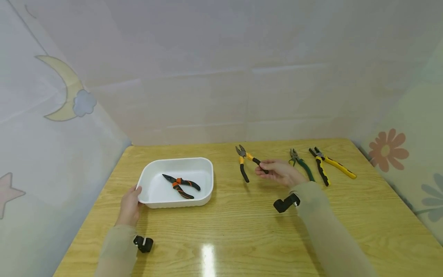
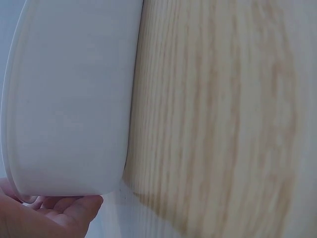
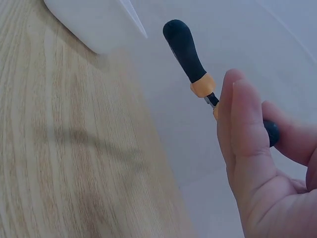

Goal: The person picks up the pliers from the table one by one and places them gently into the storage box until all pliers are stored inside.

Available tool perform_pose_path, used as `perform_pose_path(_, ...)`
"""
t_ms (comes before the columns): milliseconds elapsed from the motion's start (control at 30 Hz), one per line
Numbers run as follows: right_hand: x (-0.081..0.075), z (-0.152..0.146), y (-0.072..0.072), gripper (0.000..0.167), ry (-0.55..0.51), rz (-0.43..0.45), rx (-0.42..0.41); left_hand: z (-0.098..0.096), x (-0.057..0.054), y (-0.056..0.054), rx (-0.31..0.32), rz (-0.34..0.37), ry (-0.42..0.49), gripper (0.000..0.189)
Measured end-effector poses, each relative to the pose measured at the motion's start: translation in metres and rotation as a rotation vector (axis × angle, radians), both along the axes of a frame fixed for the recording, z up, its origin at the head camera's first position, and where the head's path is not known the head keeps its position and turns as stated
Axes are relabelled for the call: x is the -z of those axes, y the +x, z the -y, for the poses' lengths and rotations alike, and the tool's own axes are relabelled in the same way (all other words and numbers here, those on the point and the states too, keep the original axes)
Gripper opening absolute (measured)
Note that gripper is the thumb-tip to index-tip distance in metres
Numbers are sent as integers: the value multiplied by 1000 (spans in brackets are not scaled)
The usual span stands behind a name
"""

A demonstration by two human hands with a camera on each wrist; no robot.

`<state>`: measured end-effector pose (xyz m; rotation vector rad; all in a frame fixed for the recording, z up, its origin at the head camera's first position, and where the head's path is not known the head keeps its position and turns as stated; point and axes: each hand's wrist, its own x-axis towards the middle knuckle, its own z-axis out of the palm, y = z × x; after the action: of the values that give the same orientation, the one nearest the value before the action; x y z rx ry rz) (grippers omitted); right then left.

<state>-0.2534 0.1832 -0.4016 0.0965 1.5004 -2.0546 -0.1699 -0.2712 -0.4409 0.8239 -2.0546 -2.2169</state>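
Observation:
My left hand point(image 1: 129, 206) grips the left end of a white plastic tray point(image 1: 180, 203), thumb over the rim and fingers against the outer wall; the left wrist view shows the fingers point(image 2: 74, 213) at that wall. Inside the tray lie long-nose pliers point(image 1: 178, 181) with black and orange handles. Between thumb and fingers, my right hand point(image 1: 278, 172) pinches one handle of combination pliers point(image 1: 242, 163) with yellow and black grips. These pliers are spread apart and held above the table, their jaws pointing away from me. In the right wrist view, the other black handle point(image 3: 184, 49) sticks out free.
Right of my right hand lie green-handled pliers point(image 1: 304, 169), partly behind the wrist, and yellow-and-black pliers point(image 1: 323, 165) with open handles. Everything is on a wooden table point(image 1: 235, 227). Pale cloth walls with printed shapes stand behind and at both sides.

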Motion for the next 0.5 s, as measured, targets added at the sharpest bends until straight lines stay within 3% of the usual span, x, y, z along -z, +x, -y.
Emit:
perform_pose_path(133,-3,3,0,25,10,-3,-9,-1,0,-1,2,5,4,54)
perform_pose_path(500,-4,13,-1,47,42,-43,-54,-4,-1,1,3,-9,4,53)
